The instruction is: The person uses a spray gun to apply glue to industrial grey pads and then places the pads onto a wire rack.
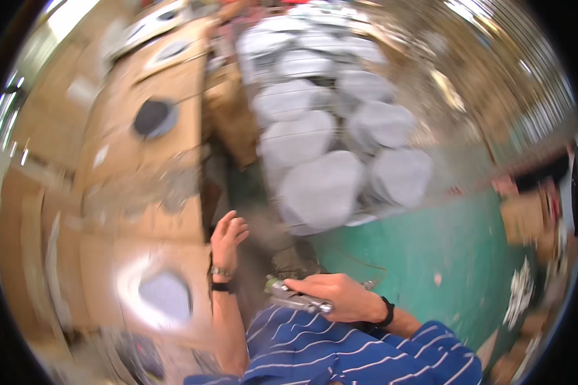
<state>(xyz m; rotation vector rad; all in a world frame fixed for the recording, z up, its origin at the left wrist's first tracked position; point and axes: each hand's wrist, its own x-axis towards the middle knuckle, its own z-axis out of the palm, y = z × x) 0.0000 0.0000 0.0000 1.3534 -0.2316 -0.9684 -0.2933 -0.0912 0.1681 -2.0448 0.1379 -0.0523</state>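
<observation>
My right hand (343,296) is wrapped round a silvery metal spray gun (297,299), held in front of my body. The gun has a greenish tip at its left end. My left hand (227,239) is raised beside the cardboard-covered table (189,215). Its fingers are loosely bent and apart, with nothing seen in them. On that cardboard, nearest to my left forearm, lies a pale grey rounded piece (165,296) inside a bright white patch. Farther along sits a dark grey rounded piece (154,117). The picture is blurred by motion.
Several stacks of pale grey rounded pieces (322,189) stand on a long surface ahead. The green floor (417,256) lies to the right, with cardboard boxes (525,218) at its far side. A brown sack-like thing (234,119) stands between the surfaces.
</observation>
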